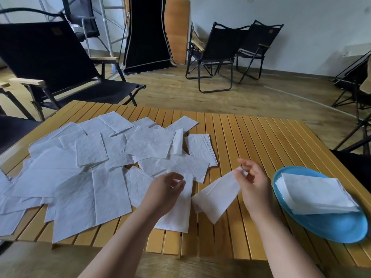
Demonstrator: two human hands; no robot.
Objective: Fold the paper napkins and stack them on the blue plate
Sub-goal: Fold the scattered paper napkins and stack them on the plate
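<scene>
Several white paper napkins (90,167) lie spread over the left half of the slatted wooden table (251,137). My right hand (253,183) pinches the top corner of a folded napkin (216,195), which hangs lifted and tilted above the table. My left hand (166,189) hovers with loosely curled fingers over another folded napkin (178,213) lying flat near the front edge; I cannot tell whether it touches it. The blue plate (333,227) sits at the right, bearing a stack of folded napkins (315,193).
Black folding chairs stand around: one (60,73) behind the table's left side, two (230,51) farther back near the wall, another (357,81) at the right edge. A small stack of napkins (202,149) lies mid-table. Bare slats run between the pile and plate.
</scene>
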